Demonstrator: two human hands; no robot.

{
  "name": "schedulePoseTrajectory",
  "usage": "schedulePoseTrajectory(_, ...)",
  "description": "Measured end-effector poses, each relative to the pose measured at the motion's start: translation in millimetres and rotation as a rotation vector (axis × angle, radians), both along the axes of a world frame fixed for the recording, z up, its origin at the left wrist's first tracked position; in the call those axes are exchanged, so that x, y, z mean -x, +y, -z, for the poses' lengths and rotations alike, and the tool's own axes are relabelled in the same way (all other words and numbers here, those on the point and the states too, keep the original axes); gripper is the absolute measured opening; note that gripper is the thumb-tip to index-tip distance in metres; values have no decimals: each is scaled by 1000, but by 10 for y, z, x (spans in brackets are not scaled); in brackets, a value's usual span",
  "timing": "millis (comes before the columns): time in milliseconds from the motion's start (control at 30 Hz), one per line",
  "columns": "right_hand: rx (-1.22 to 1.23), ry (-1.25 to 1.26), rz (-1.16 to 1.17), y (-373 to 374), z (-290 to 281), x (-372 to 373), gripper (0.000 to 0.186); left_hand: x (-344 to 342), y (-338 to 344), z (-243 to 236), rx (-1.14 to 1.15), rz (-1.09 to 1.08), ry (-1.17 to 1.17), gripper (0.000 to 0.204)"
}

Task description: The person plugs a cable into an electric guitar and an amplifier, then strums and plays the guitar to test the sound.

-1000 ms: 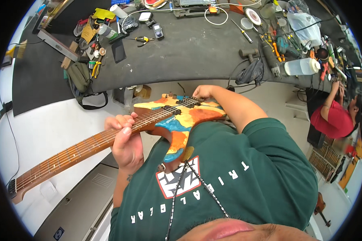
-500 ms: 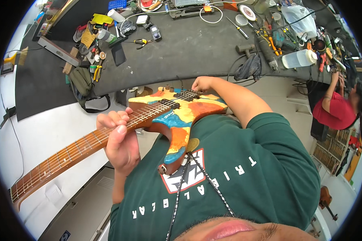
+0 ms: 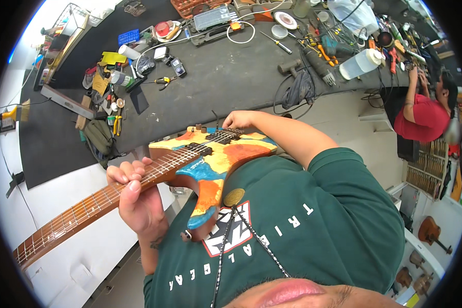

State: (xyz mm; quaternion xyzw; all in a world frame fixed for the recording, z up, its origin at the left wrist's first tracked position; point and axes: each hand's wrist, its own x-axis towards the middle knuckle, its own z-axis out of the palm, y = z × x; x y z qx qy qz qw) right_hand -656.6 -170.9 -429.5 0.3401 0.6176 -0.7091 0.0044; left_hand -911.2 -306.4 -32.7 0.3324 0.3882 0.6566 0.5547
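Observation:
An electric guitar (image 3: pixel 247 152) rests against my torso, its body painted in blue, yellow and orange and its brown fretted neck (image 3: pixel 90 206) stretching to the lower left. My left hand (image 3: pixel 141 197) is closed round the upper neck close to the body, thumb on the near side and fingertips over the strings at the far side. At the bridge (image 3: pixel 232 132), my right hand (image 3: pixel 239 119) is curled, with its knuckles up. Its fingertips are mostly hidden, so anything pinched in them does not show. A thin dark bar (image 3: pixel 215 117) sticks up beside this hand.
Beyond the guitar runs a dark workbench (image 3: pixel 210 72). Pliers (image 3: pixel 164 80), a screwdriver (image 3: pixel 276 42), a hammer (image 3: pixel 291 67) and a clear bottle (image 3: pixel 361 64) lie on it. A green bag (image 3: pixel 98 137) hangs at its front edge. A person in red (image 3: pixel 421 118) works at the right.
The view has shifted, so the guitar and both hands appear farther left and slightly lower. Both hands keep about the same places on the guitar.

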Motion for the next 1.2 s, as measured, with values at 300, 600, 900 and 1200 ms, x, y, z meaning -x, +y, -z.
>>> schedulePoseTrajectory(300,-225,-340,-80,-78,-929,-1499,32,303,14,-135,8,-93,-15,18)
schedulePoseTrajectory(600,-1147,-985,900,1754,-2042,-4102,36,-123,313,-112,17,-237,58,23)
schedulePoseTrajectory(900,-650,-262,548,1072,-1524,-2464,35,-895,605,-68,-124,-287,83,28)
schedulePoseTrajectory(1200,-353,-67,472,673,-635,-1711,32,-1161,920,414,-197,-164,94,27)
